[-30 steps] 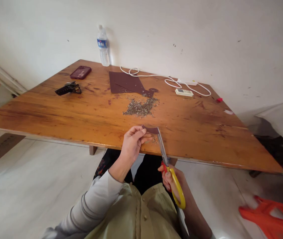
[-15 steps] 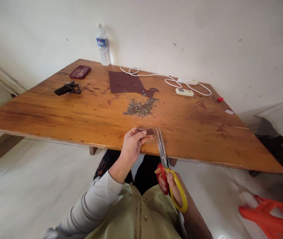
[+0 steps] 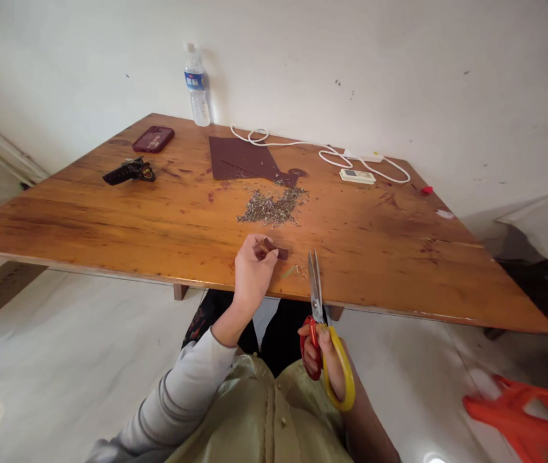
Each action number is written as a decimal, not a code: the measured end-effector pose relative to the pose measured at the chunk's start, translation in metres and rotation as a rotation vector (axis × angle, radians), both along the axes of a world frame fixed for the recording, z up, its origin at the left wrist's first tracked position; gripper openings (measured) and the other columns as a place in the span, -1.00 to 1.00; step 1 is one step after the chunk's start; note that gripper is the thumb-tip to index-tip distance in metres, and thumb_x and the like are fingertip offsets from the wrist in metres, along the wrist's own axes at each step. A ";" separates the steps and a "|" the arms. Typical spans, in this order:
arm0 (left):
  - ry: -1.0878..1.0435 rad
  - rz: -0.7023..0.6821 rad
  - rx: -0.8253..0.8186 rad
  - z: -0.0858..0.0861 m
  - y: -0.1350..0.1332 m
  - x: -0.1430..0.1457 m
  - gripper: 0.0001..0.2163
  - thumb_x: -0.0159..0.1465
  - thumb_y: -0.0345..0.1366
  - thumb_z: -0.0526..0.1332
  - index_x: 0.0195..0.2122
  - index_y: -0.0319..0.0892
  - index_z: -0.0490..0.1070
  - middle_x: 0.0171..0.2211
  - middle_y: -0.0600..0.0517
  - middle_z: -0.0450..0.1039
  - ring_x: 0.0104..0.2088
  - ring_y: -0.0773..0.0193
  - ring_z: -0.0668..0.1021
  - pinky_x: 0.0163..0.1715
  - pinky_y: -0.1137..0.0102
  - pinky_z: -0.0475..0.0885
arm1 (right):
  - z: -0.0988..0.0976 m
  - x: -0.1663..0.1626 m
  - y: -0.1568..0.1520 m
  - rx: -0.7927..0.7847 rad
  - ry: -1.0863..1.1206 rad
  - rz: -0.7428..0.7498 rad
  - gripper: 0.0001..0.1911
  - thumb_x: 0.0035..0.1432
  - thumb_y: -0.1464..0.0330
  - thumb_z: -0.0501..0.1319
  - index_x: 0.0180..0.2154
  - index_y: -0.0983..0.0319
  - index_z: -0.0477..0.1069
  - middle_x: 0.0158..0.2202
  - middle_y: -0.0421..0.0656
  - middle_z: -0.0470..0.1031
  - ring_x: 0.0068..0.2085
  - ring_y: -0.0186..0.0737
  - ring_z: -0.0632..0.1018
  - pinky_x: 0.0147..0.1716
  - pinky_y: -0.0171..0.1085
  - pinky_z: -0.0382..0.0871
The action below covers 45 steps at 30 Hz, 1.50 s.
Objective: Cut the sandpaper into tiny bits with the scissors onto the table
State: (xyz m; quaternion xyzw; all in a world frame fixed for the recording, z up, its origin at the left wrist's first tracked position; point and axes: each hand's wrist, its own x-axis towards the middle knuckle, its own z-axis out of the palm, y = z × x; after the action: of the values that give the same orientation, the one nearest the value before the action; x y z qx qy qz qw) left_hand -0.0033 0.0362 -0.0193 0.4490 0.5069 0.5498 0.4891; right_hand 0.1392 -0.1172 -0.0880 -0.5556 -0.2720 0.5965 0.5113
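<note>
My left hand [image 3: 255,267] pinches a small dark maroon strip [image 3: 278,251], perhaps paper or thin sheet, above the table's near edge. In my right hand [image 3: 325,354] are scissors [image 3: 315,289] with one red and one yellow handle. Their blades point away from me, slightly parted, to the right of the strip and apart from it. Between the strip and the blades, a few small pale clippings [image 3: 298,271] lie on the wood. Farther off is a heap of fine grey-brown shreds [image 3: 271,207].
Behind the heap lies a maroon sheet [image 3: 240,157] on the wooden table [image 3: 182,218]. A water bottle [image 3: 197,87], a maroon phone case [image 3: 153,139], a black clip-like object [image 3: 129,171], a white cable [image 3: 293,144] and a remote control [image 3: 357,176] are around it. An orange stool [image 3: 520,408] stands at right.
My left hand has turned and drawn the strip slightly left, away from the blades, uncovering the pale clippings. The scissors have shifted a little and stand more upright in view.
</note>
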 end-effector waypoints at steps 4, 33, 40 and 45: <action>0.530 -0.048 0.062 -0.003 0.007 -0.002 -0.79 0.23 -0.55 0.30 -0.24 -0.07 0.42 -0.33 0.04 0.61 -0.23 0.10 0.69 -0.08 0.21 0.56 | 0.001 -0.002 0.000 -0.013 0.024 -0.021 -0.12 -0.17 -0.48 0.42 -0.32 0.21 0.54 -0.65 -0.43 0.20 -0.71 -0.48 0.19 -0.73 -0.43 0.08; 1.099 -0.340 0.399 0.007 0.007 -0.011 -0.80 0.37 -0.53 0.21 -0.24 -0.12 0.59 -0.07 -0.13 0.65 -0.03 0.00 0.61 0.12 0.12 0.54 | -0.012 -0.002 -0.001 0.045 0.087 0.032 -0.20 0.08 -0.40 0.37 -0.24 0.23 0.51 -0.60 -0.41 0.20 -0.67 -0.46 0.16 -0.69 -0.41 0.06; 1.093 -0.437 0.334 0.012 0.009 -0.011 -0.78 0.28 -0.61 0.20 -0.30 -0.09 0.41 -0.17 -0.08 0.59 -0.08 0.01 0.57 0.05 0.11 0.53 | -0.035 -0.003 -0.008 0.071 0.081 0.034 -0.24 0.20 -0.39 0.29 -0.24 0.22 0.51 -0.60 -0.40 0.21 -0.66 -0.45 0.13 -0.69 -0.41 0.02; 0.867 -0.420 0.273 0.008 0.006 -0.017 -0.74 0.23 -0.63 0.21 -0.38 -0.06 0.33 -0.29 0.01 0.54 -0.18 0.09 0.56 -0.08 0.22 0.50 | -0.022 0.000 -0.008 0.029 0.056 0.094 -0.23 0.16 -0.43 0.27 -0.29 0.17 0.42 -0.61 -0.43 0.16 -0.66 -0.46 0.10 -0.66 -0.38 0.00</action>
State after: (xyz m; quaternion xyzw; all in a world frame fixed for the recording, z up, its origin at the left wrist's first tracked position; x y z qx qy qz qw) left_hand -0.0203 0.0424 -0.0112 0.7884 0.4857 0.2637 0.2702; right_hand 0.1387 -0.1250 -0.1096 -0.5180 -0.2921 0.6311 0.4981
